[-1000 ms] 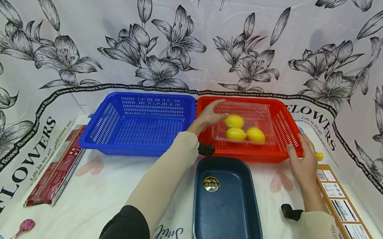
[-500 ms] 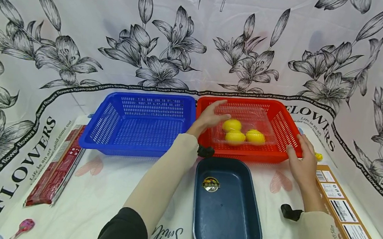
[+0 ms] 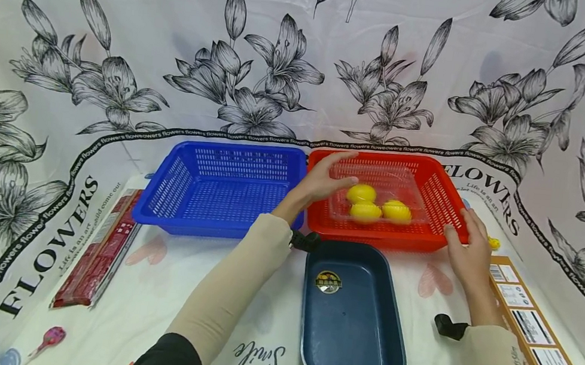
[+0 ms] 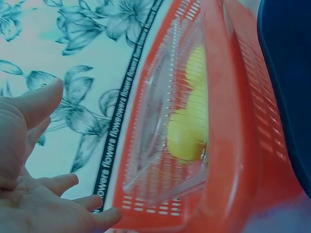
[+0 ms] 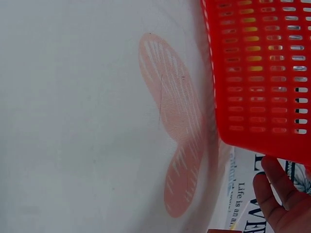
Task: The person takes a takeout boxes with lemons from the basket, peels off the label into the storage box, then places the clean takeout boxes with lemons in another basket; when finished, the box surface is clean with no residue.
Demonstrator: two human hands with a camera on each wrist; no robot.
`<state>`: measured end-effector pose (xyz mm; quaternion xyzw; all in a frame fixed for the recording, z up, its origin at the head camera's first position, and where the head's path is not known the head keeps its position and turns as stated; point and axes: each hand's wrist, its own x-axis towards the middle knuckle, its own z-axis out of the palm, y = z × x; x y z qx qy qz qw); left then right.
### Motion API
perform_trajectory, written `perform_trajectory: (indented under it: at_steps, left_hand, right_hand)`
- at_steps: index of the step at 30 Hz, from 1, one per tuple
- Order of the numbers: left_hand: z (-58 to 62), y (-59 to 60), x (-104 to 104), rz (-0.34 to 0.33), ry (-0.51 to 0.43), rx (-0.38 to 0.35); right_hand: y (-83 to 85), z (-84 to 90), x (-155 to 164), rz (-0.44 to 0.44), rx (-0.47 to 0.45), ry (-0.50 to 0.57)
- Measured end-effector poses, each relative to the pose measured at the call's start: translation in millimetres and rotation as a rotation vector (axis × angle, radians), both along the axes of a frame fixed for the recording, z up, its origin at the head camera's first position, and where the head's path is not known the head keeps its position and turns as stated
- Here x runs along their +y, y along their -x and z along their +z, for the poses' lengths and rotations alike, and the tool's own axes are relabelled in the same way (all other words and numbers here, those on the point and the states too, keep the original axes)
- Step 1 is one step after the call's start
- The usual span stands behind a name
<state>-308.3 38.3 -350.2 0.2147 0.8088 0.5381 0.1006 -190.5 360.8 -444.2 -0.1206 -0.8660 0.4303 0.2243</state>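
A clear plastic box point(image 3: 420, 203) holding three lemons point(image 3: 365, 211) lies inside the red basket point(image 3: 373, 237). My left hand point(image 3: 320, 181) hovers over that basket's left end. In the left wrist view its fingers point(image 4: 58, 183) are spread, with nothing between them, apart from the box. At the basket's right end is my right hand point(image 3: 471, 254), thumb and fingers close to the front corner of the rim. The right wrist view shows its relaxed fingertips point(image 5: 272, 170) right at the basket's outer edge.
Left of the red basket stands a blue basket point(image 3: 222, 233). A dark blue tray point(image 3: 356, 334) lies in front. A red packet point(image 3: 100, 251) and a lollipop point(image 3: 53, 336) lie at left, a brown carton point(image 3: 545, 338) at right, with a patterned cloth point(image 3: 282, 85) behind.
The clear box with the lemons has settled lower in the red basket. My left hand has drawn back from it. My right hand stays at the basket's corner; the view has shifted slightly.
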Motion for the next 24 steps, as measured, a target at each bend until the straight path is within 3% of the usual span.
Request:
perform_trajectory:
  at_steps: [5, 12, 19, 24]
  left_hand:
    - [4.2, -13.7, -17.8, -0.002, -0.016, 0.035]
    - [6.0, -33.2, -45.4, 0.045, -0.013, 0.045]
    - [-1.4, -45.1, -78.4, 0.102, -0.02, 0.081]
    - [-9.8, -50.1, -108.5, 0.15, 0.01, 0.118]
  right_hand:
    - [0.6, -1.2, 0.9, 0.0, 0.002, 0.003]
    - [1.4, 0.7, 3.3, -0.009, 0.005, -0.003]
    - [1.9, 3.3, 6.5, -0.001, -0.015, -0.014]
    - [1.1, 10.7, 10.3, 0.011, -0.041, -0.078]
